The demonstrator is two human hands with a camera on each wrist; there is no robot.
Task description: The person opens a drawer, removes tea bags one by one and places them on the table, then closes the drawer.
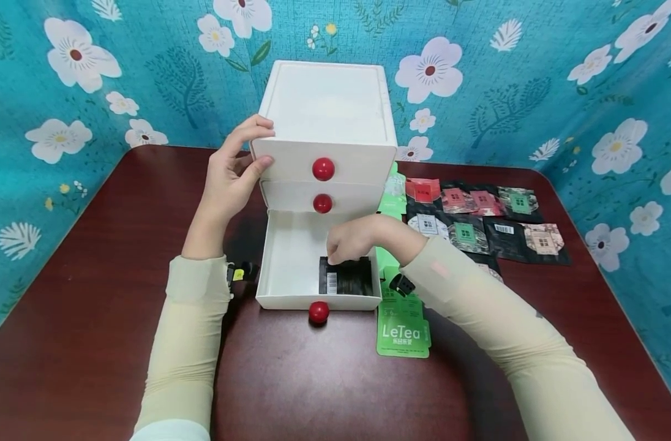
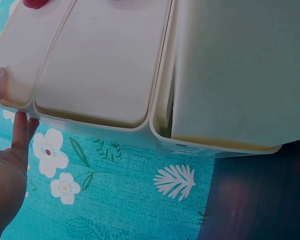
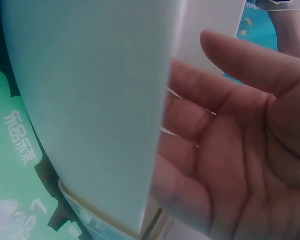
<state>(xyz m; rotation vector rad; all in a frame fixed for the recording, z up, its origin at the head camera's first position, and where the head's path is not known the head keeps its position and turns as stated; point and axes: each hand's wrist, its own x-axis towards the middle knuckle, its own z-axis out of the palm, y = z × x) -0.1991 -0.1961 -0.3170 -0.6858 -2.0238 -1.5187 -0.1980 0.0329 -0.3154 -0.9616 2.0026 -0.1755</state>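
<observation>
A white three-drawer cabinet (image 1: pixel 327 104) with round red knobs stands on the table, its bottom drawer (image 1: pixel 291 245) pulled out. My left hand (image 1: pixel 231 168) holds the cabinet's upper left corner, thumb on the front and fingers along the side; the left wrist view shows this hand (image 2: pixel 7 170) at the edge too. Inside the open drawer, toward its right side, lies a black tea sachet (image 1: pixel 349 278) with a white barcode label. My right hand (image 1: pixel 354 237) is over the sachet's back edge. In the right wrist view the thumb of this hand (image 3: pixel 235 130) stands apart; the drawer wall hides the fingertips.
Right of the cabinet, green LeTea packs (image 1: pixel 404 331) lie in a column along the drawer's side. Further right are several tea sachets, among them a red one (image 1: pixel 423 193) and a black one (image 1: pixel 506 239). A floral blue cloth (image 1: pixel 176 73) hangs behind the table.
</observation>
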